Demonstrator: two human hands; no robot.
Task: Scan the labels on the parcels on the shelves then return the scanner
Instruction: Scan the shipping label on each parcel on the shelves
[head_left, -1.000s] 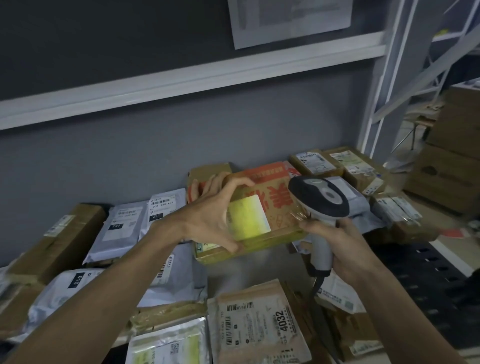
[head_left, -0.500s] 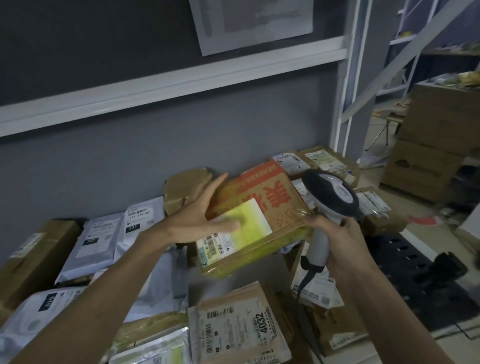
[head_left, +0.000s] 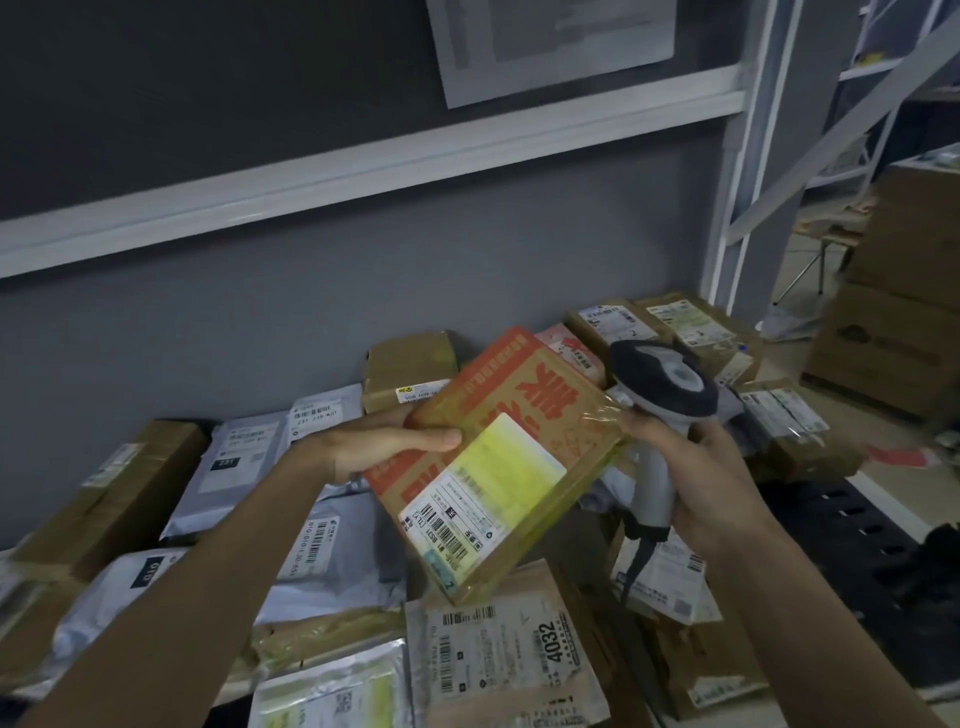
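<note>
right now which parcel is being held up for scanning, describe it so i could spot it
Look above the heap of parcels on the shelf, between the two raised hands. The left hand grips the parcel, a flat brown box tilted up, beside the scanner held in the right hand. Unlike the grey bags and plain cartons around it, it has big orange-red print and a white barcode label with a yellow patch.

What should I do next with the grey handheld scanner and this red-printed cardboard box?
Probably tilt the grey handheld scanner toward the white label. The left hand holds the red-printed cardboard box label up, barcodes exposed, while the right hand grips the scanner beside it.
</note>
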